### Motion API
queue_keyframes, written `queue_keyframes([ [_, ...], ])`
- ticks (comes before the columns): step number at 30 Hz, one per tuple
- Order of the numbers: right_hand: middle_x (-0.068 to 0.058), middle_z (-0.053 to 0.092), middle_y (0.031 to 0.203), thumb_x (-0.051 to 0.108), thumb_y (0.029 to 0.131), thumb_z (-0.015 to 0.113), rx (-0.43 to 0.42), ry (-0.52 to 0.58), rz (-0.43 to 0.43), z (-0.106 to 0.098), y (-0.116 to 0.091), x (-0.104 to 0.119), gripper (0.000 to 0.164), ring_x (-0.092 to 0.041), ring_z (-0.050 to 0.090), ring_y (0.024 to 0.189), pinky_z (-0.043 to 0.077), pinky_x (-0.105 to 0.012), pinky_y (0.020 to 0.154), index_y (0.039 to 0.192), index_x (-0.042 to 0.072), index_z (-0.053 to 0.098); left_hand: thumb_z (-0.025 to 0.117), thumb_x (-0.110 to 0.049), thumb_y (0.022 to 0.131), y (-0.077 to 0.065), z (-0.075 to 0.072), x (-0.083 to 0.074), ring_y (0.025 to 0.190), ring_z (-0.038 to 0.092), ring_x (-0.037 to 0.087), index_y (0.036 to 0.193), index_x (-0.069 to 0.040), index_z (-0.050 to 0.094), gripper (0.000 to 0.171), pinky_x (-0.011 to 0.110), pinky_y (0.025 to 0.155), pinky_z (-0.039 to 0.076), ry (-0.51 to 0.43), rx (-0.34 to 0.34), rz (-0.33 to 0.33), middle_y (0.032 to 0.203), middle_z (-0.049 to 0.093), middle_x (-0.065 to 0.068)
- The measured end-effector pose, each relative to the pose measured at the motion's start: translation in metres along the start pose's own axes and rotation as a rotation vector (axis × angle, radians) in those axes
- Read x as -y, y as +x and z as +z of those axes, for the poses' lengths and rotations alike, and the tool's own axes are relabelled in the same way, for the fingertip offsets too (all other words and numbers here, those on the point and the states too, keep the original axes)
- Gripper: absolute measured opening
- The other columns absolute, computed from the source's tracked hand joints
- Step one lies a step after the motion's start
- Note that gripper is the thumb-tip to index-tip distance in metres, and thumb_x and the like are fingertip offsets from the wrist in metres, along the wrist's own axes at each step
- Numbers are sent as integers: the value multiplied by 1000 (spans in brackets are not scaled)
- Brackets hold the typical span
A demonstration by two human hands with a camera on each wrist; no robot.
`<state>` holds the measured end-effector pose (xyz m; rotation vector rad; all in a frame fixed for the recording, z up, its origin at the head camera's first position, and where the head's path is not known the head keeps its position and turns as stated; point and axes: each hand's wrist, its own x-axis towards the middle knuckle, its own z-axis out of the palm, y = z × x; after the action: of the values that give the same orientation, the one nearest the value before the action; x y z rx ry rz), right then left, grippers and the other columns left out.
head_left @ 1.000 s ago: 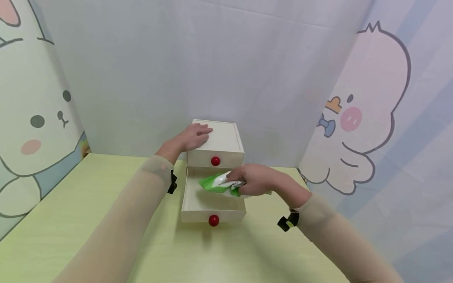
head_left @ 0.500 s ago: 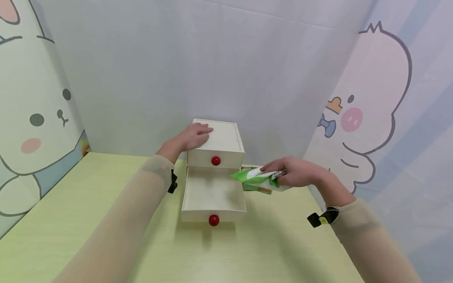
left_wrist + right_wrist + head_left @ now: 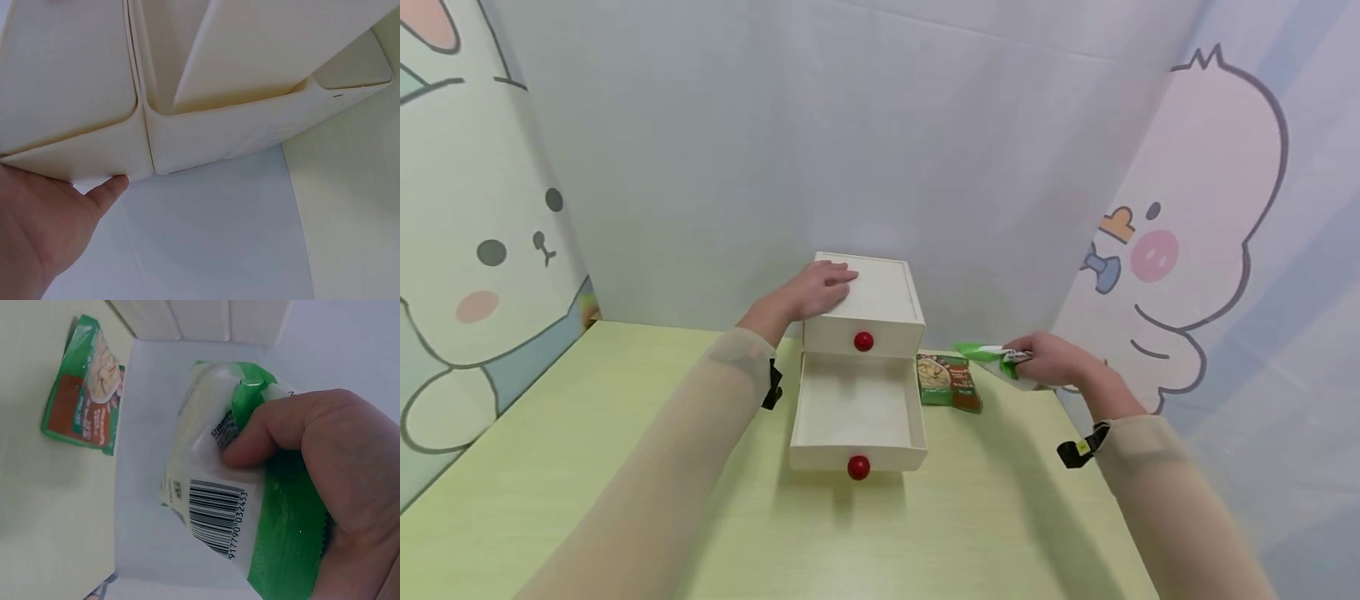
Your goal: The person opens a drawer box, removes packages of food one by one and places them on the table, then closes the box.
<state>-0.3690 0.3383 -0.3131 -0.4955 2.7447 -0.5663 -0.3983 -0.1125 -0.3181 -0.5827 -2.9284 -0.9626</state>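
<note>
The right hand (image 3: 1054, 362) grips one of two packets (image 3: 209, 450).

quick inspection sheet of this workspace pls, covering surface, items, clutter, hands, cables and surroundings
Surface: pale yellow-green table.
Job's things: white two-drawer cabinet, upper drawer shut, lower drawer pulled out, a red knob on each; green-and-white packet with a printed barcode.
Clutter: green-and-brown food packet lying on the table, just right of the cabinet.
Hands: left hand rests on the cabinet's top; right hand grips the green-and-white packet.
Cables: nothing seen.
Surroundings: plain grey-white backdrop behind, cartoon rabbit at left, pink cartoon character at right.
</note>
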Motion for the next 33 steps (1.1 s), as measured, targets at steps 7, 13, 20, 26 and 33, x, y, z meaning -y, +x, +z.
queue_keyframes([
  [7, -21, 74, 123, -3, 88, 58, -44, -48, 46, 16, 26, -38, 57, -23, 61, 86, 53, -33, 71, 145, -6, 66, 33, -36, 114, 2, 0, -1, 173, 8, 36, 170, -19, 43, 59, 59, 140, 7, 4, -6, -6, 184, 25, 7],
  [13, -28, 72, 132, -4, 89, 58, -82, -138, 73, 37, 39, -65, 54, -31, 64, 101, 55, -44, 89, 142, -8, 67, 32, -36, 114, 1, 1, -2, 174, 7, 36, 170, -19, 43, 60, 58, 141, 7, 0, -3, -4, 184, 25, 7],
  [20, -30, 70, 140, -6, 92, 62, -82, -196, 146, 58, 45, -85, 50, -41, 70, 115, 60, -56, 99, 141, -2, 71, 33, -35, 114, 1, 1, -4, 173, 9, 35, 170, -19, 45, 60, 57, 141, 8, 1, -11, -6, 184, 27, 7],
  [26, -38, 56, 155, 3, 101, 59, -47, -301, 134, 70, 50, -88, 53, -58, 54, 143, 46, -68, 120, 153, -4, 58, 34, -35, 113, 0, 2, -4, 173, 9, 35, 169, -18, 45, 59, 57, 141, 9, -5, -11, -10, 184, 27, 7],
  [33, -38, 18, 175, 1, 102, 46, 74, -243, 196, 70, 45, -82, 67, -64, 24, 160, 23, -82, 126, 169, 0, 36, 33, -35, 114, 2, 2, -3, 174, 8, 36, 170, -18, 44, 60, 57, 141, 7, -1, -10, -10, 184, 26, 8],
])
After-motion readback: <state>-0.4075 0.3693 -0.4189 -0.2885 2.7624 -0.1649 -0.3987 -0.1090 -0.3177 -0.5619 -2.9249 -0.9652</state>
